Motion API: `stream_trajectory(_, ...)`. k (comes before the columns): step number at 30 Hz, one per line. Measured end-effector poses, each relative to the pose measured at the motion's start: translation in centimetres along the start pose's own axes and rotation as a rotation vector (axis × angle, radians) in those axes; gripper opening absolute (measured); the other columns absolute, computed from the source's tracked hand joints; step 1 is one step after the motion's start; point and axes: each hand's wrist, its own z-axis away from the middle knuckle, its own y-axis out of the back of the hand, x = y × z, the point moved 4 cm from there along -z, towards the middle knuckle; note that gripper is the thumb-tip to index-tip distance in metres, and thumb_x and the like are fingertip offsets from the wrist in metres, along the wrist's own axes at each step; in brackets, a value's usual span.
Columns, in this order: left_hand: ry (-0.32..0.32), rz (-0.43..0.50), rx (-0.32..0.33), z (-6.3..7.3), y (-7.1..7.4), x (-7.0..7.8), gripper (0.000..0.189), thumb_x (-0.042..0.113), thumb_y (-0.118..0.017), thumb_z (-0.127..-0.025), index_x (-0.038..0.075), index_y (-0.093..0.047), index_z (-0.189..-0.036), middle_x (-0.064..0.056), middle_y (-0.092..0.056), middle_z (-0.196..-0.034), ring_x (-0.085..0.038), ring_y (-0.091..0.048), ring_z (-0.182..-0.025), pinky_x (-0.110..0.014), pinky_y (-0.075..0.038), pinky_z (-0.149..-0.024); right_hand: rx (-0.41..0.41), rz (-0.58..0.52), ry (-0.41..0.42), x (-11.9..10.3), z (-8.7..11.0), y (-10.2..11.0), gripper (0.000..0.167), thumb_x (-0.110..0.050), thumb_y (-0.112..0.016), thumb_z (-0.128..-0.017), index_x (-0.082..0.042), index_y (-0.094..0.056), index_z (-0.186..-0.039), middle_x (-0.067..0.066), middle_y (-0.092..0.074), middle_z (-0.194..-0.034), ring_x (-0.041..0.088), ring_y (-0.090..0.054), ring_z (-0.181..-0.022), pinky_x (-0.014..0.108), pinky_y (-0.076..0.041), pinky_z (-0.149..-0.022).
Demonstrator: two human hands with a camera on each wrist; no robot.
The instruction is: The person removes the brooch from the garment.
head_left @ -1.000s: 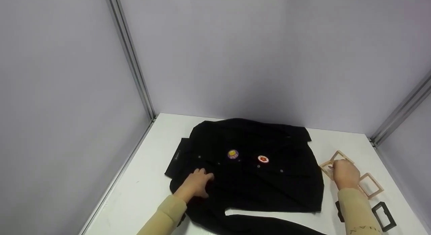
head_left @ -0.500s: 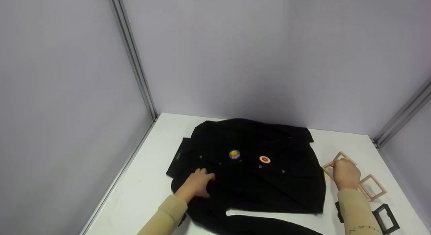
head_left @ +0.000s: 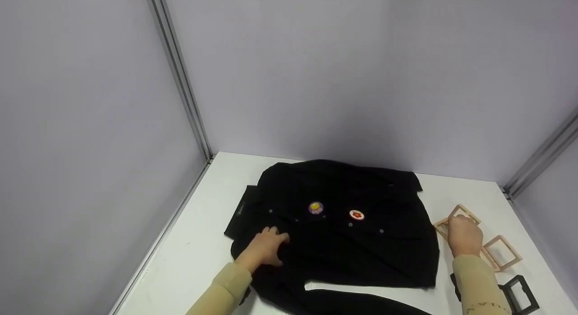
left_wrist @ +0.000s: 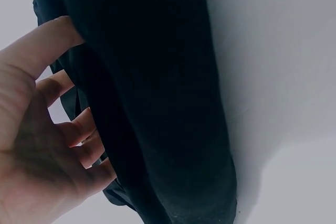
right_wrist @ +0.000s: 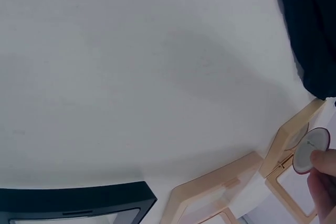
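Note:
A black jacket (head_left: 361, 256) lies spread on the table, with a purple-and-yellow round badge (head_left: 316, 208) and a white-and-red one (head_left: 356, 215) on its front. My left hand (head_left: 266, 246) rests on the jacket's lower left part, fingers spread; in the left wrist view the thumb and fingertips touch the black cloth. At the right, my right hand (head_left: 465, 236) pinches a round button badge (right_wrist: 311, 149) between thumb and finger. Its pale back with the pin shows in the right wrist view. Right by it stands an unfolded tan display case (right_wrist: 278, 163).
A second tan display case (head_left: 502, 253) stands open beside my right wrist. Nearer to me is a black one (head_left: 519, 294), partly behind the sleeve. Grey wall panels (head_left: 316, 80) enclose the white table (head_left: 180, 243) at the back and sides.
The view has shifted slightly, so the things sit a little further right. My right hand stays at the tan case with the badge; my left hand keeps its place on the jacket.

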Motion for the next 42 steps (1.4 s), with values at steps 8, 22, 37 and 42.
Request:
stream_trajectory(8,0.006,0.01,-0.002,0.1,-0.2,-0.1,0.056,0.029,-0.099,-0.068,0.021,-0.069,-0.115,-0.009,-0.063,-0.11,-0.029,-0.058,-0.103,-0.052,-0.056,-0.091,-0.003,-0.021,0.005,0.3,0.4,-0.6,0.007,0.01,-0.066,-0.091,0.014,-0.066,-0.086,0.036,-0.065,-0.08,0.057,-0.066,-0.072,0.065,-0.054,-0.059)
stream_trajectory(22,0.009,0.024,-0.008,0.1,0.0,-0.2,0.058,0.028,-0.098,-0.069,0.02,-0.069,-0.118,-0.01,-0.063,-0.112,-0.029,-0.058,-0.104,-0.053,-0.056,-0.092,-0.191,-0.047,-0.039,1.0,0.8,-1.3,0.018,0.01,-0.054,-0.092,0.011,-0.064,-0.077,0.035,-0.064,-0.082,0.057,-0.067,-0.077,0.066,-0.055,-0.064)
stream_trajectory(37,0.015,0.013,-0.008,0.1,0.1,0.1,0.058,0.026,-0.098,-0.07,0.018,-0.07,-0.12,-0.014,-0.064,-0.116,-0.032,-0.06,-0.106,-0.055,-0.057,-0.092,-0.293,-0.067,-0.05,0.9,0.4,-0.7,0.021,-0.005,-0.063,-0.093,0.012,-0.062,-0.082,0.037,-0.064,-0.09,0.058,-0.067,-0.08,0.067,-0.055,-0.068)
stream_trajectory(42,0.009,0.017,-0.005,0.0,0.0,0.0,0.057,0.025,-0.097,-0.069,0.019,-0.069,-0.118,-0.013,-0.064,-0.114,-0.032,-0.06,-0.104,-0.055,-0.057,-0.09,-0.312,-0.072,-0.052,1.0,0.4,-0.6,0.023,-0.007,-0.064,-0.093,0.015,-0.063,-0.087,0.036,-0.065,-0.092,0.057,-0.067,-0.082,0.067,-0.055,-0.07)
